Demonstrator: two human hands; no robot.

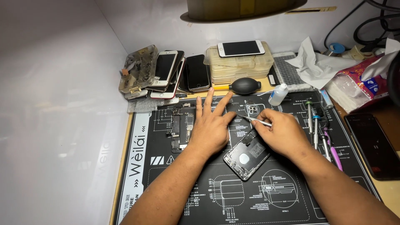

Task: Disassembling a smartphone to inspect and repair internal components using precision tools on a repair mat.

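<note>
A: Head view. Left hand (210,129)?
B: Flat on the black mat (291,196), fingers (208,98) spread, holding nothing. Circuit board (182,131) just left of it.
A: Right hand (283,135)?
B: Fingers pinched on metal tweezers (255,120), tip pointing left toward the left hand.
A: Phone frame (246,155)?
B: Open, near side of both hands, mid-mat, partly under the right hand. Screwdrivers (315,125) lie right; phones (175,73) stacked far on the table.

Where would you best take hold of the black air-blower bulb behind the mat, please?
Grip the air blower round its fat black bulb, coming down from above with the left hand, which is nearer. The bulb lies on its side, round and wide, while its yellow nozzle pointing left is thin and would likely slip.
</note>
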